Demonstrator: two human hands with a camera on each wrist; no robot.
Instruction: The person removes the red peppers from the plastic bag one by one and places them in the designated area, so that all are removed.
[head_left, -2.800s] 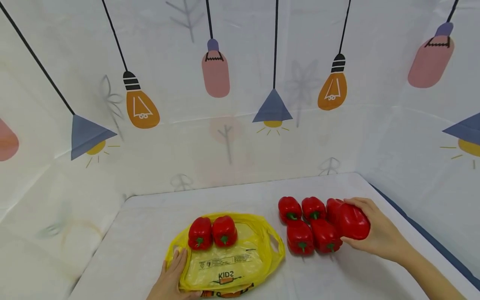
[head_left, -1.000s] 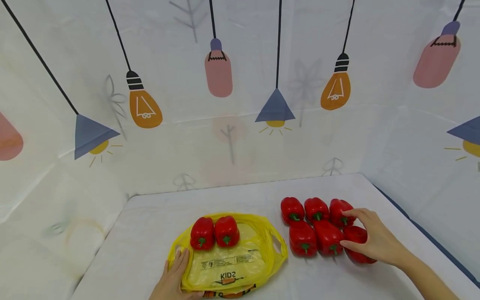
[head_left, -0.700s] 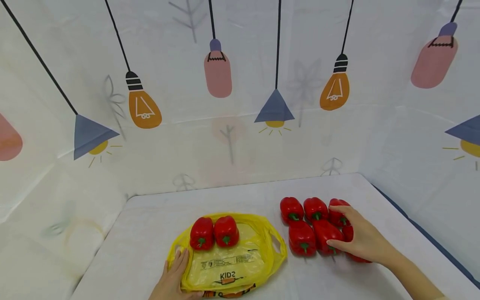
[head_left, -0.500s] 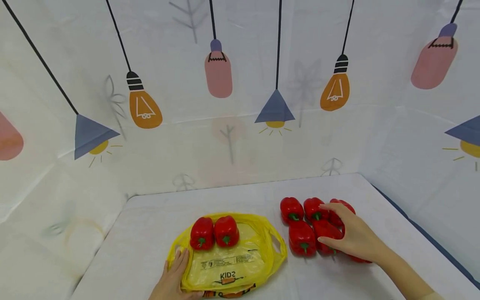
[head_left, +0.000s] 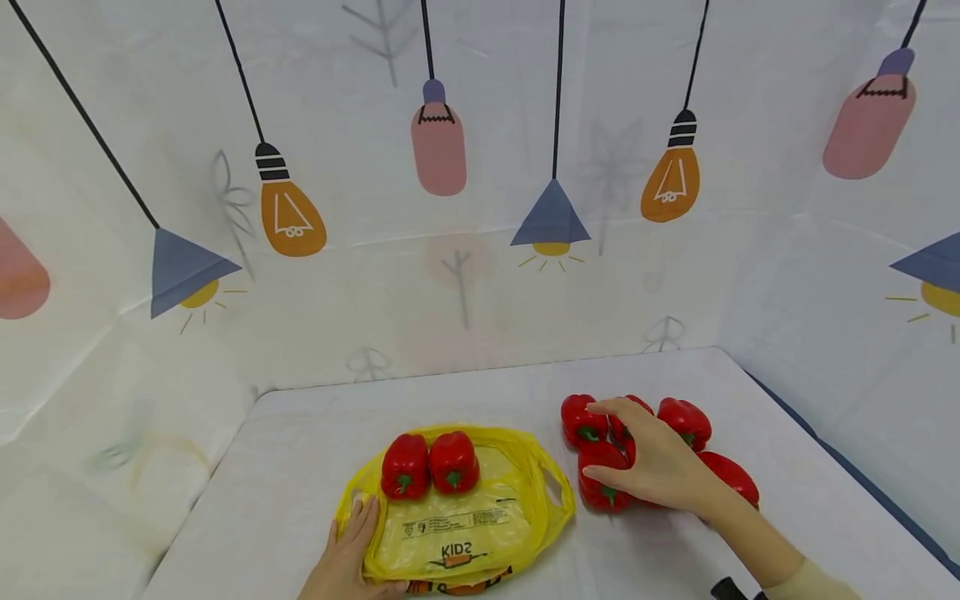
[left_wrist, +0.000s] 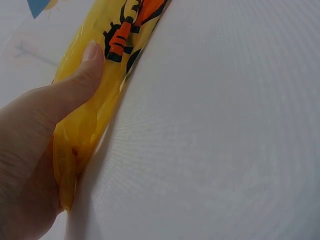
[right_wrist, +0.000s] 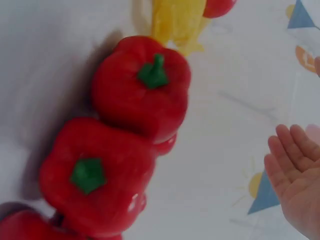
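Observation:
In the head view a yellow plastic bag [head_left: 442,542] lies spread on the table, with two red bell peppers, one left [head_left: 406,468] and one right [head_left: 454,463], side by side within its rim. My left hand [head_left: 345,554] holds the bag's near left corner; the left wrist view shows the thumb along its printed side. My right hand [head_left: 663,467], thumb and fingers spread, hovers around the front left pepper [head_left: 600,483] of a two-row group, partly covering it; contact is unclear. Green stems face the right wrist camera on the near pepper [right_wrist: 142,95] and another pepper [right_wrist: 100,175].
Other red peppers stand at the back left [head_left: 579,421], back right [head_left: 684,423] and front right [head_left: 733,477]; the arm partly covers the front ones. A bag handle loop [head_left: 558,492] points toward the group. Behind the white table [head_left: 315,433] hangs a lamp-printed cloth [head_left: 480,333].
Earliest, my right hand held a pepper; it set that pepper down at the front right and let go. The hand then moved left across the group. My left hand stayed on the bag.

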